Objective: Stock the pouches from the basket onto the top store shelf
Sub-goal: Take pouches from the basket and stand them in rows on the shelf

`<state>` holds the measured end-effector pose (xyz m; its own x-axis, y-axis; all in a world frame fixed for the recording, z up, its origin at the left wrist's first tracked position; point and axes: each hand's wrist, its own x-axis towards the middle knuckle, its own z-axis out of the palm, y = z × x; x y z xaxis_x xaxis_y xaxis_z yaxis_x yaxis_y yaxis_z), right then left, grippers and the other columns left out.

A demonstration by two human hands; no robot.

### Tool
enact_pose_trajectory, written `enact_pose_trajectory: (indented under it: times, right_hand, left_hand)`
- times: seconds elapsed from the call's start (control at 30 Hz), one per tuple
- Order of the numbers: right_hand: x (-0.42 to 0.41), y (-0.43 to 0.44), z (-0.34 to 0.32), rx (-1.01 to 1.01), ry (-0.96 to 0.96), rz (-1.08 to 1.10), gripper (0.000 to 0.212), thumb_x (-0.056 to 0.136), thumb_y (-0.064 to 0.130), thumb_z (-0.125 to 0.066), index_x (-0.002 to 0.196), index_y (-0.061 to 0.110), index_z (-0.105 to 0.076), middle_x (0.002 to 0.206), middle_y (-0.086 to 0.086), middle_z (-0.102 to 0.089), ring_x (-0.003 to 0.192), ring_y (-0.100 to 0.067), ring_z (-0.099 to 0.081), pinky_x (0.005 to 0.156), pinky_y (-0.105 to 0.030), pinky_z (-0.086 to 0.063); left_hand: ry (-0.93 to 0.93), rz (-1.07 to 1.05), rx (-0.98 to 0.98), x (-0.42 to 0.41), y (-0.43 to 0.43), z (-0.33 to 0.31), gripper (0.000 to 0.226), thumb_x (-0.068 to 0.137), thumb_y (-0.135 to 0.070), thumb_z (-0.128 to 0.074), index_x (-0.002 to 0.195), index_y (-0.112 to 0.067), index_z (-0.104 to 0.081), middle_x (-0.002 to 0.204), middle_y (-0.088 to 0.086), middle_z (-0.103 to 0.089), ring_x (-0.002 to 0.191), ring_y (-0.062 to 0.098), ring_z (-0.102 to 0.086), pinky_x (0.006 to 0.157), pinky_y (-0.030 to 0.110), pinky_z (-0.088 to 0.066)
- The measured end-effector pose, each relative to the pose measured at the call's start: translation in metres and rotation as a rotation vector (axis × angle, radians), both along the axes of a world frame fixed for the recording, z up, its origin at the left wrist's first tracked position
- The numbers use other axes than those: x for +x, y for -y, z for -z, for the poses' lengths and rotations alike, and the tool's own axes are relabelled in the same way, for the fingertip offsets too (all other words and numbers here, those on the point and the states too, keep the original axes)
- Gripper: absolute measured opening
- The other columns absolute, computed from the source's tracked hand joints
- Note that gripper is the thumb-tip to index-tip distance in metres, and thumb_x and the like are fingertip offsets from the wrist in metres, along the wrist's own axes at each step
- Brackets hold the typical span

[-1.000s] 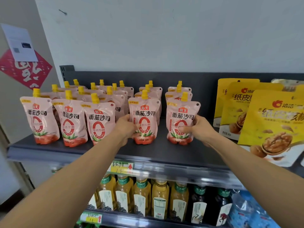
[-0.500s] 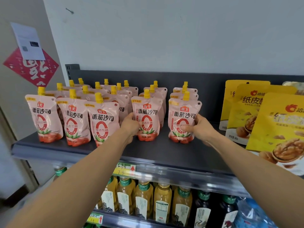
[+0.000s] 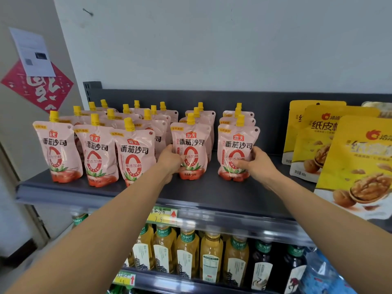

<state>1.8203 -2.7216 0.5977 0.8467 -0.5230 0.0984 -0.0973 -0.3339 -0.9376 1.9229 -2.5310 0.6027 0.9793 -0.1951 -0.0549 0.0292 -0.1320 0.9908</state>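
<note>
Several pink tomato-sauce pouches with yellow caps stand in rows on the dark top shelf (image 3: 212, 194). My left hand (image 3: 169, 161) grips the lower left side of the front pouch (image 3: 192, 149) of the fourth row. My right hand (image 3: 257, 164) holds the lower right side of the front pouch (image 3: 236, 149) of the fifth row, thumb across its front. Both pouches stand upright on the shelf. The basket is out of view.
Yellow walnut snack bags (image 3: 358, 158) stand at the right of the shelf. A free strip of shelf runs along its front edge. Below it, bottles (image 3: 188, 253) fill the lower shelf behind a price tag (image 3: 162, 215). A red paper decoration (image 3: 38, 88) hangs on the left wall.
The view has shifted slightly, so the shelf sits a little lower and to the right. Both hands stay on the same two front pouches, which have hardly moved.
</note>
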Motion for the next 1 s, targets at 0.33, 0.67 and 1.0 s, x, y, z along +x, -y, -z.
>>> enact_pose_trajectory:
  times: [0.33,0.67,1.0]
  right_hand:
    - [-0.025,-0.018,-0.007,-0.188,0.076,0.177,0.056,0.084,0.012,-0.069,0.133,0.008,-0.041,0.136,-0.008,-0.052,0.123,-0.024,-0.052,0.09,-0.03,-0.044]
    - [-0.049,-0.049,-0.011,-0.338,0.112,0.287,0.053,0.086,0.012,-0.065,0.133,0.008,-0.043,0.139,-0.009,-0.046,0.126,-0.022,-0.048,0.092,-0.025,-0.039]
    - [-0.093,-0.127,-0.015,-0.499,0.165,0.141,0.031,0.088,0.018,-0.061,0.117,0.009,-0.06,0.115,-0.004,-0.062,0.102,-0.014,-0.056,0.084,-0.019,-0.039]
  left_hand:
    - [0.001,-0.002,0.131,-0.015,-0.004,0.006,0.042,0.091,0.0,-0.052,0.13,-0.006,-0.04,0.134,0.013,-0.052,0.121,0.029,-0.053,0.098,0.046,-0.049]
    - [0.111,0.117,0.189,-0.05,-0.027,-0.004,0.054,0.086,-0.002,-0.061,0.133,-0.002,-0.035,0.138,0.013,-0.047,0.126,0.027,-0.047,0.104,0.044,-0.044]
    - [0.431,0.353,0.406,-0.105,-0.09,-0.01,0.032,0.088,-0.006,-0.058,0.12,-0.004,-0.057,0.106,0.005,-0.058,0.094,0.016,-0.054,0.075,0.022,-0.044]
